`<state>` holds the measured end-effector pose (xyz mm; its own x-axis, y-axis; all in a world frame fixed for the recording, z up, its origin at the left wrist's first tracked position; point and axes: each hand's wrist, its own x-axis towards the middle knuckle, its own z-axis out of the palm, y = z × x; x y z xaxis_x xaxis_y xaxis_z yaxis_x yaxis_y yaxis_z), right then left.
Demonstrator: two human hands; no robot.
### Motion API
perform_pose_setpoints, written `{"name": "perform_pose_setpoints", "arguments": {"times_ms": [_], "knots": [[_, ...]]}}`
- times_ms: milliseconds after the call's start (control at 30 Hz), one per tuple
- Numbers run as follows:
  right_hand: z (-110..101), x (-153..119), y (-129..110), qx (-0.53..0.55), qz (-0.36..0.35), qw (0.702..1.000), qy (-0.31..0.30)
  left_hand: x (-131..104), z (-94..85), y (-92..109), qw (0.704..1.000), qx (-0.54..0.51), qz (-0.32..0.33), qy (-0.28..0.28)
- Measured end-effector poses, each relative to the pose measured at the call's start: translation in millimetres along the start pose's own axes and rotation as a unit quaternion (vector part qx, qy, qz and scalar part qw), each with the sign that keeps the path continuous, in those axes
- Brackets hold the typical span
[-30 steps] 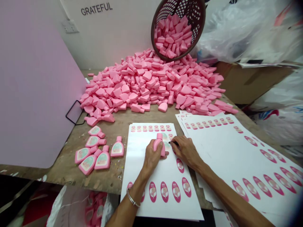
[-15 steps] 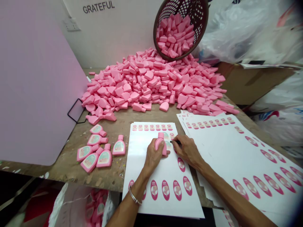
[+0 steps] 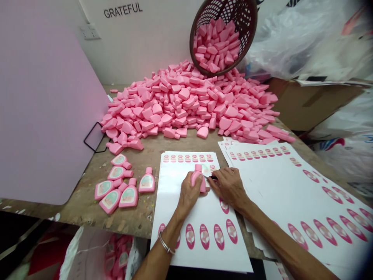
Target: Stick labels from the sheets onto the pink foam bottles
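My left hand (image 3: 188,192) is closed around a small pink toy bottle (image 3: 198,177), holding it upright over a white sticker sheet (image 3: 180,194). Between the fingers of my right hand (image 3: 231,186) is a slim, dark-handled pointed tool (image 3: 213,177); its exact kind is too small to tell. The tool's tip lies close to the bottle's right side, over a pale green label partly hidden by the hands. Oval and small pink stickers line the sheet's edges. Left of the sheet, several pink bottles (image 3: 128,195) lie with green-and-white labels on their fronts.
A big heap of plain pink bottles (image 3: 180,97) covers the table's back, below a tilted brown basket (image 3: 192,50). More sticker sheets (image 3: 271,179) lie at right. A pink board (image 3: 52,109) stands at left. Below the front edge hangs a white bag (image 3: 87,249) with bottles inside.
My right hand has moved slightly left, bringing the tool's tip from the sheet's labels to beside the bottle. My left hand keeps the bottle in nearly the same place.
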<state>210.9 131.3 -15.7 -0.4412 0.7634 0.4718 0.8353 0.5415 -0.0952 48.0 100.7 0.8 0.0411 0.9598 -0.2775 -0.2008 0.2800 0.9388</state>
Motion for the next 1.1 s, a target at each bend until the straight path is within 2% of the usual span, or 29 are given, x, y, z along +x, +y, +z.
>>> {"name": "perform_pose_setpoints", "arguments": {"times_ms": [100, 200, 300, 467, 567, 700, 800, 900, 1000, 1033, 1100], "knots": [[-4.4, -0.3, 3.1, -0.009, 0.041, 0.999, 0.005, -0.4, -0.2, 1.0, 1.0, -0.007, -0.006, -0.002], [-4.3, -0.2, 5.7, 0.005, 0.075, 0.997, -0.018, -0.5, -0.9, 0.6, 1.0, -0.011, -0.006, -0.004], [-0.1, 0.7, 5.5, 0.043, 0.061, 0.996, -0.049, -0.6, -1.6, -0.5, 1.0, -0.019, -0.006, -0.002], [2.5, 3.6, 3.8, 0.145, 0.099, 0.984, -0.04, -0.6, -2.5, -1.1, 1.0, -0.021, -0.013, -0.006], [-1.0, 2.7, 2.8, 0.223, 0.148, 0.963, -0.035, -0.4, -2.9, -0.5, 1.0, -0.023, -0.013, -0.004], [-4.1, -5.1, 6.6, 0.321, 0.242, 0.915, -0.038, -0.9, -3.9, 0.3, 0.999, -0.039, -0.012, -0.007], [-8.6, -7.1, 12.1, 0.358, 0.308, 0.881, -0.002, -1.0, -6.0, -0.9, 0.998, -0.055, -0.001, -0.02], [-29.8, 10.2, 4.4, 0.387, 0.323, 0.863, 0.007, 0.2, -7.7, -3.2, 0.996, -0.08, 0.016, -0.025], [-73.3, 51.4, -23.9, 0.45, 0.263, 0.853, -0.022, -0.1, -6.7, -1.3, 0.992, -0.12, 0.024, -0.021], [-89.1, 68.3, -35.1, 0.469, 0.223, 0.855, -0.016, -1.3, -6.2, 1.1, 0.99, -0.136, 0.025, -0.022], [-114.2, 100.0, -54.2, 0.505, 0.161, 0.844, 0.081, -5.4, -6.4, 8.4, 0.985, -0.166, 0.026, -0.026]]}}
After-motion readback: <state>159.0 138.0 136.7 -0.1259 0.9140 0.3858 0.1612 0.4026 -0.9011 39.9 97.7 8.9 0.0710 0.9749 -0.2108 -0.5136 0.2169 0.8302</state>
